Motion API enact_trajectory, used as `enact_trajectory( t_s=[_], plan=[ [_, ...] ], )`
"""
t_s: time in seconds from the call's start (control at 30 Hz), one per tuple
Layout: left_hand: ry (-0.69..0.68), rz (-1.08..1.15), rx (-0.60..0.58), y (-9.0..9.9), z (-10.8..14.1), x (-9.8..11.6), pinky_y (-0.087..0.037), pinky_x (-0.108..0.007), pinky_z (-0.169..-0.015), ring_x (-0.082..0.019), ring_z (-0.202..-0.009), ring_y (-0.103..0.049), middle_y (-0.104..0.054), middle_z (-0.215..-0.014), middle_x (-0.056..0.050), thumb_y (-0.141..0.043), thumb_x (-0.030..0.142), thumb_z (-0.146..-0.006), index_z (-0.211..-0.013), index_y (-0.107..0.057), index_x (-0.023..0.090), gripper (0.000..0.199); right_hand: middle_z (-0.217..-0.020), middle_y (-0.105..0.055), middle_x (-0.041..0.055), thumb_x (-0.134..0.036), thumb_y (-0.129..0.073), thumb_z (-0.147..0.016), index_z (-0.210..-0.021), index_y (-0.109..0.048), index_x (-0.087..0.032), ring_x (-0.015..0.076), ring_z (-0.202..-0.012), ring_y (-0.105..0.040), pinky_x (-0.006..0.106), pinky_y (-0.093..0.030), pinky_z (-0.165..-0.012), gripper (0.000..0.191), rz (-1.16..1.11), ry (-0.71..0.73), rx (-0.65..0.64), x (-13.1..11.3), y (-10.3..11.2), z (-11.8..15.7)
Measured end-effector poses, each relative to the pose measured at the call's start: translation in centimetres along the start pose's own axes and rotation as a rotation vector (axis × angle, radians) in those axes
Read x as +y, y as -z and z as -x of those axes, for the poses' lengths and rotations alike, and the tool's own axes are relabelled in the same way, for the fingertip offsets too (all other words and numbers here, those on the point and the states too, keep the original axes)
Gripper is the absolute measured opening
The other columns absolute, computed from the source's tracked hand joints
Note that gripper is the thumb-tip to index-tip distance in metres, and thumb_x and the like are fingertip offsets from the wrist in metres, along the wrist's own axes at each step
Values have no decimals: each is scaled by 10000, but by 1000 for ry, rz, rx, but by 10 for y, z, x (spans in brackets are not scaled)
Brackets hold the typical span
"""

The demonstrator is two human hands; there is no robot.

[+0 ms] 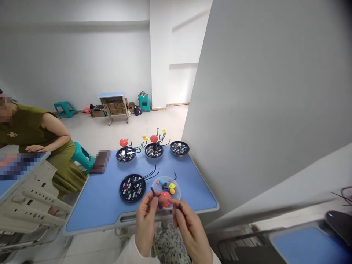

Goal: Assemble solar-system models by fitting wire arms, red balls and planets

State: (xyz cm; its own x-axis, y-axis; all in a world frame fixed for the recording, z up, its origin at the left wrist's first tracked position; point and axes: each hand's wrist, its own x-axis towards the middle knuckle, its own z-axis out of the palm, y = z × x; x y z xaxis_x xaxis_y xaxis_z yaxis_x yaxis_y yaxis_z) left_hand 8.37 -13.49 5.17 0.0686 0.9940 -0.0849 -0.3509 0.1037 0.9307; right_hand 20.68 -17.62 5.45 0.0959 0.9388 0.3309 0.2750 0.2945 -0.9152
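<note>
Left grip (147,220) and right grip (191,224): both pinching, thumb against fingers. Blue surface (101,194): extending beyond them. Black disc (132,189): lying beyond and left of the left grip. Clear bowl (178,189): sitting just beyond both. Dark rod (153,192): slanting in the left grip, best kept steady. Small dark piece (180,207): showing partly in the right grip, probably needing careful turning and lining up.

The desk (99,200) before me is blue with a pale rim. Along its far edge I see a red-ball model (125,154), a second model (154,150) and, at the far right corner, a black dish (179,148). Nearer me lie a rodded black base (132,188) and, toward the near edge, a clear bowl (179,185).
</note>
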Motion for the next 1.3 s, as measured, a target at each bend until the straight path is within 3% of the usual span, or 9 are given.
enact_trajectory(
  t_s=[0.1, 0.27, 0.47, 0.63, 0.83, 0.97, 1.13, 1.3],
  plan=[
    [-40, -187, -8, 26, 14, 2, -500, -252, -583, -144, -597, -589, -649, -703, -20, -558, 513, -816, -1018, -650, 167, 411, -750, -617, 28, -441, -448, -919, -1120, -614, -199, 130, -550, -540, 254, -484, -552, 355, -326, -178, -34, -1, 1, 5],
    [-121, -537, -3, 58, 35, -1, -497, -275, -732, -196, -837, -599, -658, -873, -56, -583, 462, -809, -1053, -665, 207, 363, -806, -655, 49, -533, -521, -856, -1044, -651, -200, 120, -515, -529, 268, -465, -529, 404, -552, -330, -111, 3, -3, 10],
    [-97, -411, 73, 70, 45, -6, -448, -219, -584, -139, -629, -534, -598, -702, -8, -655, 466, -740, -809, -657, 177, 297, -896, -690, 87, -557, -509, -850, -855, -648, -207, 178, -634, -618, 322, -513, -604, 377, -583, -341, -15, -1, -12, 13],
    [11, -202, 68, 69, 45, -7, -346, -185, -488, -76, -499, -393, -477, -565, 47, -706, 456, -689, -752, -648, 157, 311, -853, -689, 56, -560, -510, -855, -862, -619, -236, 197, -714, -665, 342, -538, -691, 343, -635, -365, 22, -8, -21, 19],
    [34, -164, 37, 69, 42, -6, -331, -183, -486, -70, -492, -376, -448, -535, 57, -722, 425, -684, -762, -641, 151, 296, -804, -701, 32, -446, -732, -722, -835, -663, -217, 191, -696, -676, 325, -556, -709, 264, -537, -352, 41, -11, -25, 25],
    [-21, -214, -29, 68, 43, -3, -390, -197, -525, -92, -521, -448, -488, -549, 43, -651, 429, -764, -799, -645, 170, 262, -824, -734, 54, -416, -738, -719, -800, -702, -218, 207, -700, -684, 316, -570, -690, 217, -410, -252, 122, -8, -25, 26],
    [-89, -140, -94, 63, 44, 2, -503, -307, -798, -197, -894, -615, -657, -962, -75, -607, 438, -805, -803, -634, 185, 255, -815, -747, 61, -386, -716, -744, -854, -713, -214, 218, -703, -687, 302, -575, -678, 205, -177, -125, 199, -7, -22, 28],
    [-49, -73, -93, 63, 43, -1, -504, -373, -859, -218, -909, -628, -680, -939, -86, -616, 409, -810, -837, -641, 173, 239, -766, -741, 50, -368, -680, -781, -819, -695, -204, 196, -686, -689, 249, -566, -645, 169, -70, -54, 197, -7, -20, 30]
  ],
)
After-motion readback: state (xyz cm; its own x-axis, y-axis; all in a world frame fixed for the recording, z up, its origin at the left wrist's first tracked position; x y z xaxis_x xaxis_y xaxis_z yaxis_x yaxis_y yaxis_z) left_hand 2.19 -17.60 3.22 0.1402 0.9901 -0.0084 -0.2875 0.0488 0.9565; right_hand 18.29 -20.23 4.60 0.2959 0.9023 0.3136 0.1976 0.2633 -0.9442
